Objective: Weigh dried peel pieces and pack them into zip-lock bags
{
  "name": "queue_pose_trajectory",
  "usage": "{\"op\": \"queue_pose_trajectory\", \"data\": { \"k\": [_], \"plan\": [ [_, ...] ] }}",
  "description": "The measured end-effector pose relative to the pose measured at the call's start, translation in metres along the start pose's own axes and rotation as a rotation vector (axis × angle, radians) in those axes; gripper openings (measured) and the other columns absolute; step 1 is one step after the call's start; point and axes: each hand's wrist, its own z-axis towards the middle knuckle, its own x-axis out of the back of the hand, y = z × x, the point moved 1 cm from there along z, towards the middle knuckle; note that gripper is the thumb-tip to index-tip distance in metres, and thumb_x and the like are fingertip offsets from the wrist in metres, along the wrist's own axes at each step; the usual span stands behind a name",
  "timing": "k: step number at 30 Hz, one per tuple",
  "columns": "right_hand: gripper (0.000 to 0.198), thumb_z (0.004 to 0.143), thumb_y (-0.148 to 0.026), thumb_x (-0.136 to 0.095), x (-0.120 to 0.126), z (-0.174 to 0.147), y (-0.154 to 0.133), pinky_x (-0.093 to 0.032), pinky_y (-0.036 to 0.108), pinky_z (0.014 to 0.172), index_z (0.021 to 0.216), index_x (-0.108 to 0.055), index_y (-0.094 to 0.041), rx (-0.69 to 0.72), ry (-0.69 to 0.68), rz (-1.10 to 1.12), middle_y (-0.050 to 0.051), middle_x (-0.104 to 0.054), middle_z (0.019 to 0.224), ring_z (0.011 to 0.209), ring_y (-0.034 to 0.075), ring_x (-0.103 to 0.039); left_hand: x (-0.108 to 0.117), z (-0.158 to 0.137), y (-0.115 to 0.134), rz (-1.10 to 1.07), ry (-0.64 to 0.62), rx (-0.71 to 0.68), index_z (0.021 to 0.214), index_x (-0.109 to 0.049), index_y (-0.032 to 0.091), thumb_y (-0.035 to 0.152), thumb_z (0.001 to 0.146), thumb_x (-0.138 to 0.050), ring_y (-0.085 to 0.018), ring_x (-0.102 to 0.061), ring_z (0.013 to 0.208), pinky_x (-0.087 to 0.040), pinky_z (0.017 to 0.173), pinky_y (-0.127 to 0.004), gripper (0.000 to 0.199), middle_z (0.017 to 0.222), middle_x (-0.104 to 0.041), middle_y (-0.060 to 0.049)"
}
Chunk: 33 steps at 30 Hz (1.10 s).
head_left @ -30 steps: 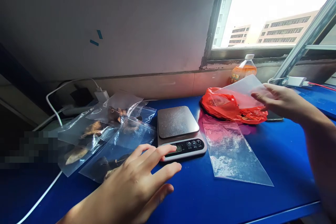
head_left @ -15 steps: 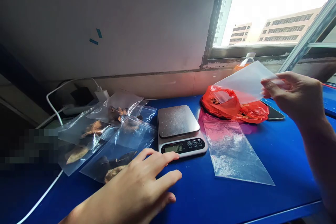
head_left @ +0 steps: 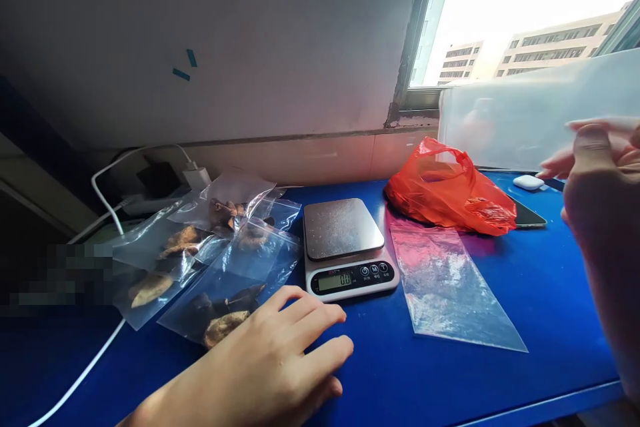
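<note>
My left hand (head_left: 287,353) hovers low in front of the kitchen scale (head_left: 344,230), fingers apart and holding nothing. The scale's pan is bare and its display reads 0.0. At the right, my right hand (head_left: 607,160) is raised with thumb and fingers closed on a translucent plastic bag (head_left: 505,120), which stretches left across the lower window. Below the held bag sits a red plastic bag (head_left: 430,180) with its handle loop standing up; its contents are mostly hidden. A flat clear plastic bag (head_left: 453,287) lies between the scale and my right forearm.
Clear zip bags (head_left: 225,280) holding brown dried pieces lie heaped left of the scale. Behind them are a white charger (head_left: 197,177) and cable. A dark phone (head_left: 530,215) and a white earphone case (head_left: 529,182) lie at the right on the blue table (head_left: 390,373).
My right hand has moved right and nearer, carrying the translucent bag off the red bag. The red bag's handle now stands higher. My left hand has drawn slightly back from the scale.
</note>
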Motion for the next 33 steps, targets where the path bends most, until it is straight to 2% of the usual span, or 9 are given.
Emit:
{"op": "queue_pose_trajectory", "data": {
  "k": [2,4,7,10,15,19,24,30,33],
  "plan": [
    [0.023,0.090,-0.030,-0.053,-0.002,-0.006,-0.011,-0.045,0.033,0.043,0.102,-0.068,-0.018,-0.008,0.085,0.091,-0.001,-0.047,0.050,0.048,0.023,-0.063,0.000,0.001,0.000,-0.021,0.022,0.006,0.108,-0.066,0.021,0.014,0.092,-0.058,-0.021,-0.068,0.094,-0.054,0.085,-0.033,0.019,0.108,-0.073,-0.005],
    [0.021,0.091,-0.033,-0.052,-0.004,-0.018,-0.025,-0.046,0.033,0.043,0.108,-0.062,-0.023,-0.088,0.014,0.227,-0.001,-0.048,0.050,0.047,0.022,-0.062,0.000,-0.001,0.000,-0.064,0.075,0.037,0.118,-0.062,0.021,0.018,0.094,-0.057,-0.021,-0.068,0.099,-0.056,0.089,-0.033,0.024,0.111,-0.072,-0.006],
    [0.013,0.091,-0.037,-0.056,-0.003,-0.050,-0.051,-0.051,0.035,0.044,0.103,-0.056,-0.032,-0.254,-0.350,0.460,-0.005,-0.049,0.049,0.044,0.019,-0.059,-0.003,-0.006,-0.004,-0.193,0.185,0.167,0.133,-0.051,0.022,0.035,0.100,-0.051,-0.021,-0.067,0.108,-0.057,0.094,-0.030,0.036,0.119,-0.069,-0.008],
    [0.006,0.096,-0.038,-0.052,0.002,-0.087,-0.080,-0.053,0.036,0.045,0.102,-0.054,-0.038,-0.301,-0.710,0.728,-0.005,-0.062,0.059,0.046,0.019,-0.060,-0.008,-0.014,-0.012,-0.377,0.262,0.417,0.143,-0.043,0.026,0.054,0.099,-0.044,-0.023,-0.069,0.105,-0.062,0.077,-0.026,0.051,0.123,-0.067,-0.010],
    [0.011,0.101,-0.037,-0.046,0.005,-0.117,-0.100,-0.052,0.031,0.046,0.109,-0.053,-0.038,-0.300,-1.003,0.915,-0.006,-0.065,0.063,0.047,0.015,-0.060,-0.011,-0.013,-0.023,-0.707,0.270,0.691,0.122,-0.062,0.025,0.058,0.098,-0.044,-0.021,-0.071,0.090,-0.057,0.058,-0.023,0.044,0.108,-0.072,-0.008],
    [0.011,0.099,-0.041,-0.050,0.000,-0.116,-0.095,-0.052,0.031,0.045,0.105,-0.058,-0.036,-0.297,-1.101,0.906,-0.005,-0.063,0.059,0.047,0.016,-0.060,-0.002,-0.001,-0.027,-0.817,0.326,0.745,0.087,-0.070,0.021,0.051,0.098,-0.045,-0.019,-0.068,0.078,-0.056,0.065,-0.027,0.041,0.081,-0.072,-0.005],
    [0.021,0.089,-0.042,-0.064,-0.003,-0.105,-0.079,-0.048,0.031,0.047,0.073,-0.066,-0.029,-0.137,-1.102,0.808,-0.001,-0.063,0.061,0.052,0.017,-0.058,0.005,0.001,-0.032,-0.805,0.437,0.756,0.083,-0.068,0.021,0.040,0.097,-0.042,-0.020,-0.067,0.075,-0.056,0.070,-0.032,0.035,0.072,-0.070,-0.003],
    [0.028,0.091,-0.051,-0.056,-0.007,-0.095,-0.059,-0.047,0.032,0.053,0.087,-0.069,-0.027,-0.255,-1.125,0.916,0.003,-0.062,0.071,0.061,0.019,-0.057,0.007,-0.004,-0.033,-0.666,0.429,0.720,0.066,-0.062,0.020,0.033,0.092,-0.045,-0.016,-0.060,0.065,-0.050,0.066,-0.028,0.034,0.064,-0.064,0.000],
    [0.027,0.092,-0.049,-0.055,-0.007,-0.092,-0.062,-0.045,0.032,0.053,0.081,-0.067,-0.027,-0.212,-1.194,0.868,0.003,-0.061,0.069,0.062,0.019,-0.056,0.007,-0.003,-0.030,-0.588,0.363,0.718,0.067,-0.061,0.019,0.035,0.094,-0.042,-0.015,-0.059,0.062,-0.046,0.063,-0.027,0.037,0.063,-0.064,-0.001]
  ]
}}
